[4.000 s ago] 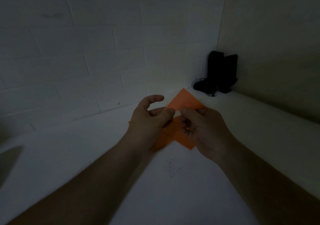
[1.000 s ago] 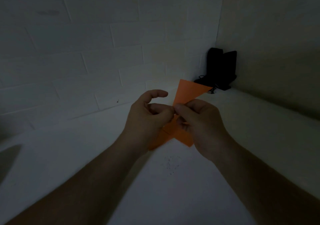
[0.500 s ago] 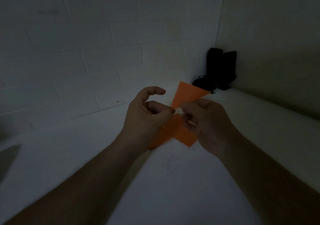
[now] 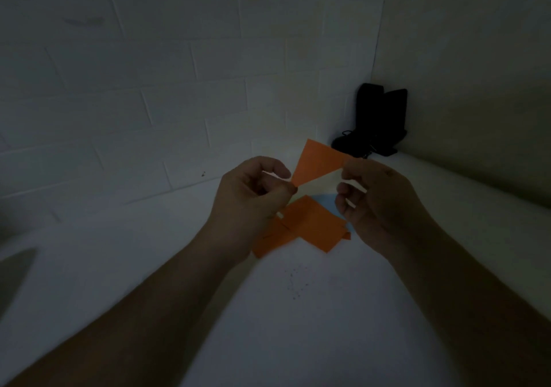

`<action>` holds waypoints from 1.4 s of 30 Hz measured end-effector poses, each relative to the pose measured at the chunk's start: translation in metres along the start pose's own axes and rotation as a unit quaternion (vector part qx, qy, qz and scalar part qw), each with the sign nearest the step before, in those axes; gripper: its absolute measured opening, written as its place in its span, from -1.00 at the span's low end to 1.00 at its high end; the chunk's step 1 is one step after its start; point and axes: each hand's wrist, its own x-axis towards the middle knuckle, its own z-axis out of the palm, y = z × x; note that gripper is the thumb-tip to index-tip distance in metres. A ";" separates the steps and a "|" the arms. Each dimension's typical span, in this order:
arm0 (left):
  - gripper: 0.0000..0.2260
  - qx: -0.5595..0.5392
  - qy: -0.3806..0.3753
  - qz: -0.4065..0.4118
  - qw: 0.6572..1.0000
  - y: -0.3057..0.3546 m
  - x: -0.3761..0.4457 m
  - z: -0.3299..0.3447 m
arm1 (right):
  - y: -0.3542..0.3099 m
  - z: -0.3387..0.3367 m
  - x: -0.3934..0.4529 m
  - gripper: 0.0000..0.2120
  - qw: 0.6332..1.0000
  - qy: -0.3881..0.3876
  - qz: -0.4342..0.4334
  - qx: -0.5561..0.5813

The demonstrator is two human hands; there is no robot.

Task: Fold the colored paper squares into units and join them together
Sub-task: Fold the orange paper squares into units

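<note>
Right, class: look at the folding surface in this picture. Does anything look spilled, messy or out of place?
Yes: a scatter of tiny dark specks lies on the white surface, just nearer the person than the folded orange papers. What they are is too small to tell. Both hands hold an orange piece above; nothing looks torn.

Matt orange paper (image 4: 317, 163), creased flat, is seen above more folded orange paper sheets (image 4: 310, 225) and a pale blue paper piece (image 4: 328, 203) on a smooth white tabletop (image 4: 298, 327); painted brick walls (image 4: 149, 88) appear matt, slightly rough.
</note>
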 end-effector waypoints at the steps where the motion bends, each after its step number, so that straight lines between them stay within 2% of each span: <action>1: -0.79 0.002 -0.002 0.008 1.000 0.000 0.000 0.001 | -0.001 0.001 0.000 -0.82 1.000 0.010 0.006 0.012; 4: -0.80 0.005 -0.010 0.009 1.000 0.002 -0.003 0.005 | 0.000 0.000 0.001 -0.92 0.998 0.041 0.031 0.042; 7: -0.79 0.005 -0.009 -0.004 1.000 0.001 -0.003 0.004 | 0.006 0.000 0.002 -0.92 0.997 0.049 0.048 0.034; 11: -0.74 0.108 -0.007 0.046 0.993 -0.002 -0.004 0.001 | 0.005 0.000 0.003 -0.89 0.996 0.058 0.058 0.022; 16: -0.86 0.143 0.066 0.092 0.983 -0.008 -0.001 0.000 | 0.004 0.001 -0.001 -0.82 0.996 0.025 0.080 -0.033; 20: -0.89 0.093 0.079 0.048 0.991 -0.007 0.003 -0.002 | 0.005 0.006 -0.001 -0.85 0.989 0.047 0.033 -0.139; 23: -0.86 0.042 0.086 0.013 0.995 -0.006 0.004 -0.003 | 0.006 0.007 0.001 -0.90 0.977 0.052 -0.038 -0.202; 26: -0.80 0.044 0.080 -0.005 0.996 -0.004 0.003 -0.002 | 0.007 0.006 -0.001 -0.86 0.935 0.021 -0.159 -0.315; 28: -0.83 0.064 0.081 -0.008 0.995 -0.004 0.003 -0.002 | 0.009 0.003 -0.005 -0.92 0.886 -0.006 -0.226 -0.405; 29: -0.87 0.077 0.077 -0.009 0.994 -0.005 0.002 -0.001 | 0.010 0.002 -0.006 -0.92 0.850 -0.020 -0.264 -0.455; 31: -0.92 0.097 0.049 -0.018 0.994 -0.007 0.001 0.000 | 0.011 0.000 -0.007 -0.81 0.777 -0.060 -0.343 -0.525; 33: -0.94 0.086 0.020 -0.034 0.996 -0.008 -0.001 0.003 | 0.013 0.002 -0.007 -0.87 0.755 -0.093 -0.375 -0.530; 34: -0.94 0.074 0.006 -0.042 0.996 -0.008 -0.001 0.004 | 0.014 0.003 -0.008 -0.94 0.762 -0.096 -0.371 -0.522; 38: -0.91 0.016 -0.031 -0.070 0.997 -0.004 -0.002 0.007 | 0.014 0.003 -0.009 -0.91 0.827 -0.067 -0.297 -0.473; 42: -0.91 -0.002 -0.035 -0.080 0.996 -0.004 0.000 0.005 | 0.013 0.008 -0.015 -0.91 0.851 -0.073 -0.275 -0.442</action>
